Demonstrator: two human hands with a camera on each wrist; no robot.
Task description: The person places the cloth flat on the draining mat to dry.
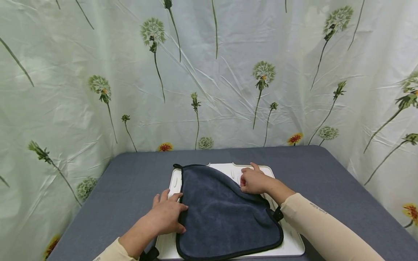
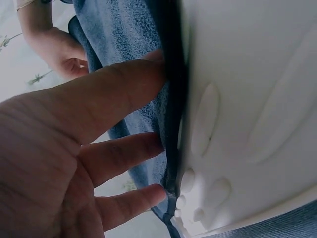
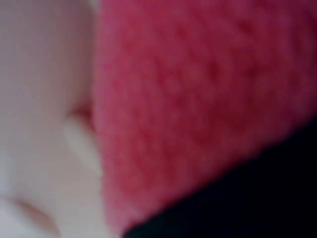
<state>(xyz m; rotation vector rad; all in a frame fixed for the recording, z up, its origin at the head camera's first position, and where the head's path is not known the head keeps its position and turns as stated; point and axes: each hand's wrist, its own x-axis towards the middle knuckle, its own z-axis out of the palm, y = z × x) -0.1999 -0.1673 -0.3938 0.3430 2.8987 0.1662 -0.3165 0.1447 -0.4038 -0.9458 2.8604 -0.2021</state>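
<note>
A dark blue plush cloth (image 1: 225, 217) with black edging and a small loop at its far left corner lies over a white plastic board (image 1: 295, 241). My left hand (image 1: 164, 214) rests on the cloth's left edge, its fingers spread and fairly straight; the left wrist view has the fingertips (image 2: 157, 192) right at the black edging. With curled fingers, my right hand (image 1: 254, 180) grips the cloth's far right edge, which is drawn inward and baring the board's corner. Close up in the right wrist view, the cloth's pink underside (image 3: 208, 99) faces the camera; the right fingertips are hidden there.
Both cloth and board lie on a table with a grey-blue cover (image 1: 143, 170). Behind and beside it hangs a pale curtain (image 1: 225, 83) printed with dandelions. Raised oval bumps (image 2: 205, 119) mark the board's surface.
</note>
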